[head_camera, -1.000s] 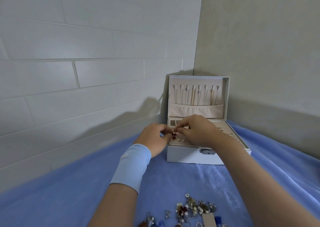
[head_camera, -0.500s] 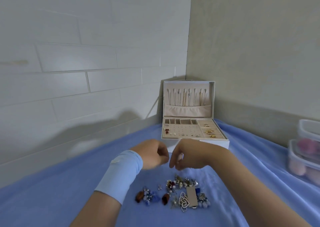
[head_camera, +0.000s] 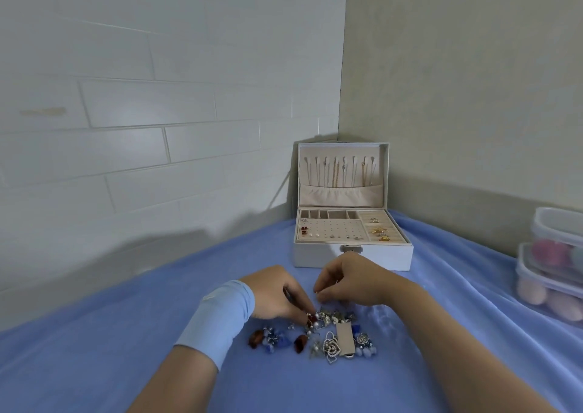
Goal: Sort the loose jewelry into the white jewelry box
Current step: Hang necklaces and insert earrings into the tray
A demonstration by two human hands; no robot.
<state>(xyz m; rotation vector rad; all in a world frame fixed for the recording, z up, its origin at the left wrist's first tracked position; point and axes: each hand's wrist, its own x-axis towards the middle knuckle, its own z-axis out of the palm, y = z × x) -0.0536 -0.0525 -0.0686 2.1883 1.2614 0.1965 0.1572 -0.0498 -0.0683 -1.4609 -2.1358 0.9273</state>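
Loose jewelry (head_camera: 318,337) lay heaped on blue cloth (head_camera: 126,365), near front of white jewelry box (head_camera: 353,259), open, lid upright. Left hand (head_camera: 277,292) fingertips were down on red-bead earring (head_camera: 312,318) at heap's far edge; grip pinched or merely touching, could not tell. Right hand (head_camera: 356,283) hovered just above heap, fingers curled, thumb near forefinger; anything held too small to tell. Best: lift single piece, tease hooks free of neighbours, steady heap with other hand. Plastic tubs (head_camera: 555,264) sat well apart, right.

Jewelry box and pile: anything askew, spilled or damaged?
Nothing stands out. The white jewelry box sits square, lid upright, necklaces hanging straight. The loose jewelry is one compact unsorted heap on the blue cloth.
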